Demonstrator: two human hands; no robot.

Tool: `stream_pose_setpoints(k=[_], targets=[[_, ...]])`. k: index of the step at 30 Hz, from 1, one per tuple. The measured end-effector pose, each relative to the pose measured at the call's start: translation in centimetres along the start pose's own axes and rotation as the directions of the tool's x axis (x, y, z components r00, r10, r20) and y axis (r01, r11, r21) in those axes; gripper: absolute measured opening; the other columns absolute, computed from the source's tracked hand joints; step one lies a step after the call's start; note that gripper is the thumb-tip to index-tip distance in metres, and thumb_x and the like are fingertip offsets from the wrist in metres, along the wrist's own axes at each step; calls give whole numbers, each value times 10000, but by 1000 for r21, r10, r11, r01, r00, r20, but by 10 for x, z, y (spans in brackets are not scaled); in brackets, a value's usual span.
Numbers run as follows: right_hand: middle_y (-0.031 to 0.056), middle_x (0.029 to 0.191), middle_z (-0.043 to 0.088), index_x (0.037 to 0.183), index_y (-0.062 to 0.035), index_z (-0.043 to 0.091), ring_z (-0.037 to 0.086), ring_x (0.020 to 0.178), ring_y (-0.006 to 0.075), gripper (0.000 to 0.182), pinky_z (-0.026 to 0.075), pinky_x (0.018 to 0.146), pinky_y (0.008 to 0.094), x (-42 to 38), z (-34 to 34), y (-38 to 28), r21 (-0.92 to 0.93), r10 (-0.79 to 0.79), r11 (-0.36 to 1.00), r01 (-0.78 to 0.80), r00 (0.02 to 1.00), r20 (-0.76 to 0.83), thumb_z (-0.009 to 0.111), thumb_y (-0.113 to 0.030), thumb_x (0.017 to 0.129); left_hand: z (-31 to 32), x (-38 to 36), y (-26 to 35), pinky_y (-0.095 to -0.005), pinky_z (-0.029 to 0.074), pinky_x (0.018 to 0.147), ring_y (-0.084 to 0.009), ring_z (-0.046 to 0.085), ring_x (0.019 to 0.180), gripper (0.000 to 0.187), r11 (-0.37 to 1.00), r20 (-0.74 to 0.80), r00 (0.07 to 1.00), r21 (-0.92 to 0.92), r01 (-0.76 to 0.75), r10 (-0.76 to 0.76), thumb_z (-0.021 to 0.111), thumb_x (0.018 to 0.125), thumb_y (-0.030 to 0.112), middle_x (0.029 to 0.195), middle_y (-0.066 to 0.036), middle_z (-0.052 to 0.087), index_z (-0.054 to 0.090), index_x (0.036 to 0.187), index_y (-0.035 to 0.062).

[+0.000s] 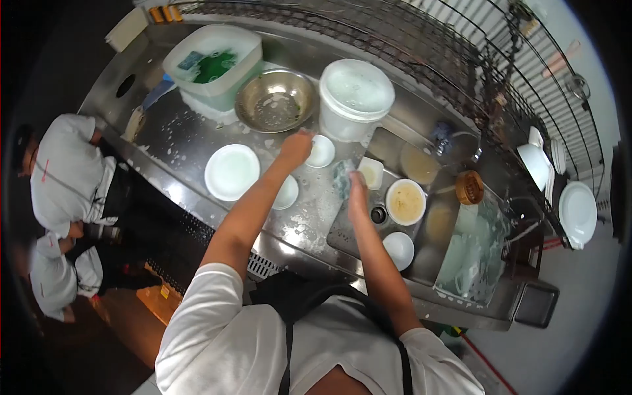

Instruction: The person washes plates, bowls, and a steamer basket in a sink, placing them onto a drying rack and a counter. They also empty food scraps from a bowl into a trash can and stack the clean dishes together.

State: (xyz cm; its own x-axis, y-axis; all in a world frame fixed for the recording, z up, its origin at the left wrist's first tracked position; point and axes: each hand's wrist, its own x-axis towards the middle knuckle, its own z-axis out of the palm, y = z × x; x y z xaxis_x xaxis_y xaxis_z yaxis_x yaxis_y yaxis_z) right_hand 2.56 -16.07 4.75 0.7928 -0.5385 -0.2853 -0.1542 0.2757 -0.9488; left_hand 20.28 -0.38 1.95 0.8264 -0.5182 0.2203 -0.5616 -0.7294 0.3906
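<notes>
My left hand (298, 146) is closed at the left rim of a small white bowl (321, 152) on the steel counter; its fingertips are partly hidden. My right hand (357, 192) grips a pale, wet, mesh-like scrubber (342, 179) beside the sink's left edge. Left of my left forearm lies a round white plate (232, 172), and another white dish (286, 193) is partly covered by that arm. Just right of my right hand are a squarish white dish (370, 174), a white bowl of cloudy tan liquid (405, 203) and a smaller white bowl (399, 251).
Behind my hands stand a steel bowl (275, 102), a lidded white bucket (357, 92) and a tub with green scouring pads (214, 66). A water-filled basin (471, 253) lies right. A wire rack (454, 72) runs along the back. Two people (72, 178) are at left.
</notes>
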Motion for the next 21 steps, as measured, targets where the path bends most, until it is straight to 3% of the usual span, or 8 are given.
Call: stream_pose_setpoints(k=[4,8,9,11,12,15,18,21], targets=[[111,1129,689,1203,1,627,618,1064,207,407,458,922,330,-4,-36,47,-236,-182,955,179,983,9,587,-291,921,39,40,0,-487,537,826,-385,675,934,254,999,332,943,39,-12,-2,617,817,87,1056,-234,659,675,1061,49],[165,1160,676,1231,-71,636,632,1076,312,423,481,931,389,-30,-44,-18,-588,-341,741,323,936,85,670,-226,839,34,32,25,-464,631,643,-357,686,969,295,673,703,711,-517,529,-18,565,824,15,1080,-248,640,581,1113,-43],[172,1162,671,1226,-70,639,625,1079,331,429,480,937,399,-32,-44,-34,-685,-426,611,396,894,137,678,-218,825,44,27,30,-422,643,546,-357,668,989,326,606,693,721,-585,540,27,523,845,-13,1118,-252,606,533,1167,-68],[177,1148,651,1196,-78,664,600,1063,353,437,482,916,432,-25,-49,-54,-788,-624,231,570,708,330,705,-196,777,47,15,62,-422,640,590,-317,648,1018,432,508,664,748,-642,574,-6,533,843,-16,1157,-203,587,506,1274,-7],[179,1146,646,1187,-78,670,596,1058,349,433,482,904,431,-18,-52,-57,-819,-593,152,553,714,372,709,-198,772,46,10,81,-422,638,612,-297,638,1032,490,452,647,762,-673,586,-24,538,842,-18,1176,-179,577,492,1328,24],[180,1089,648,1151,-72,690,600,1013,331,421,491,827,420,-1,-59,-48,-830,-526,-57,555,690,497,722,-203,752,18,2,133,-438,611,708,-310,631,1079,474,536,415,899,-795,284,141,481,864,-35,1215,-192,571,519,1328,53],[173,1057,659,1139,-84,695,608,1001,325,418,501,805,411,16,-73,-62,-702,108,-365,611,777,620,724,-195,737,-14,-4,149,-437,545,841,-360,621,1103,448,930,168,976,-363,-67,135,446,904,-13,1275,-234,554,541,1331,82],[180,929,676,1097,-49,694,603,1011,349,375,506,845,433,12,-101,-94,-759,-86,-313,571,779,621,712,-170,742,-41,-5,152,-441,469,957,-421,588,1134,411,920,101,994,-393,4,39,436,936,30,1288,-274,549,547,1329,71]])
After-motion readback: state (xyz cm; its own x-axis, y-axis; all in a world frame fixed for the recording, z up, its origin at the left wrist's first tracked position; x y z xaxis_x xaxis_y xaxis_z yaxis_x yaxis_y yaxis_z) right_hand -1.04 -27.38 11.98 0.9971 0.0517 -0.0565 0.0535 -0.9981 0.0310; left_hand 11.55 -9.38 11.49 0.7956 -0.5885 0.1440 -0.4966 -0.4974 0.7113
